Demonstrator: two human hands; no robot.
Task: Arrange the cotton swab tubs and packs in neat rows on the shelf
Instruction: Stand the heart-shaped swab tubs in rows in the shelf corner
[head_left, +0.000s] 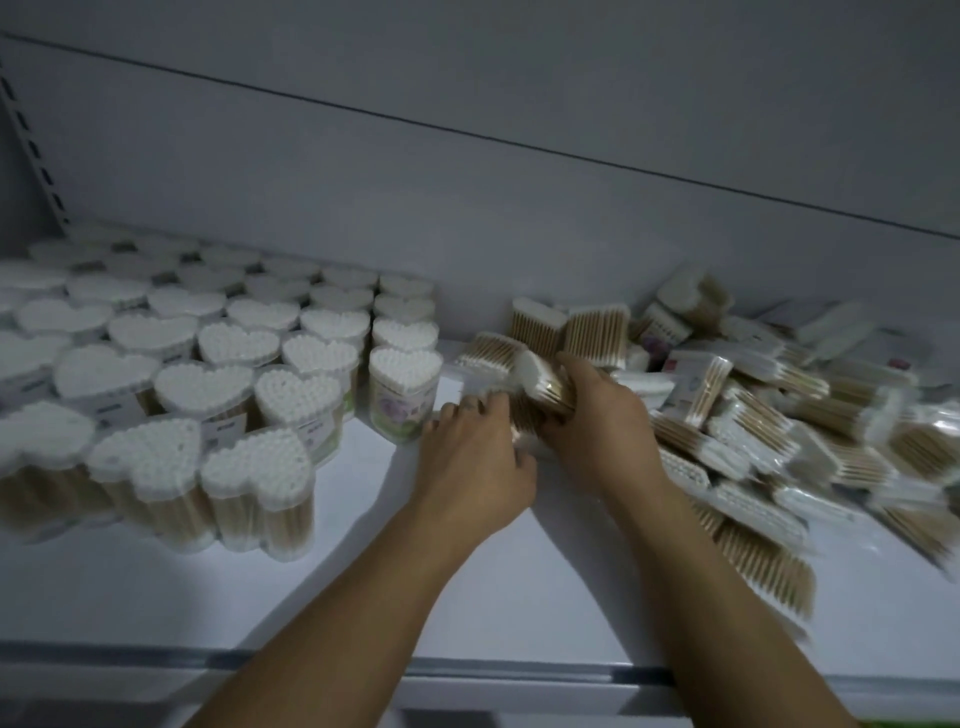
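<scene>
clear plastic tubs (402, 392), smooth matt shelf (467, 587)

Pale grey back panel (467, 78), thin dark seam (467, 136) running slantwise across it from upper left to lower right, slotted metal upright (36, 156) at its far left edge

Shelf (467, 597): white, with a grey back panel (467, 208) behind it.
Tubs (234, 343): heart-shaped, upright, packed in rows on the left; one lone tub (402, 384) stands at the rows' right edge.
Heap of packs (779, 415): loose and overlapping on the right, lying at many angles.
Right hand (597, 415): fingers curled round a pack (545, 384) at the heap's left edge.
Left hand (475, 457): just beside the right, fingers bent at the same pack's near end; blur hides whether they grip it.
</scene>
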